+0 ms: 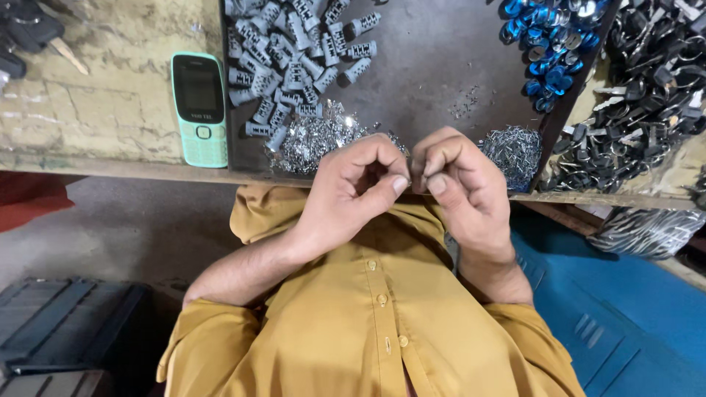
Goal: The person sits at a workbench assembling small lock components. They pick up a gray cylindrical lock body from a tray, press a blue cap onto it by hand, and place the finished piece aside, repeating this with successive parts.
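My left hand (353, 191) and my right hand (460, 184) meet just in front of the table edge, fingertips pinched together on something very small that the fingers hide. Right behind them, on the dark metal tray (434, 66), lies a heap of tiny shiny metal pieces (312, 140) by the left hand and a smaller heap of thin metal pins (513, 151) by the right hand. Further back on the tray is a pile of grey ribbed cylinders (294, 59).
A mint green push-button phone (200, 109) lies on the worn bench left of the tray. Blue key-ring tags (548, 40) fill the tray's far right corner. Black keys and rings (640, 95) are heaped at right. Dark crates (66, 331) sit on the floor.
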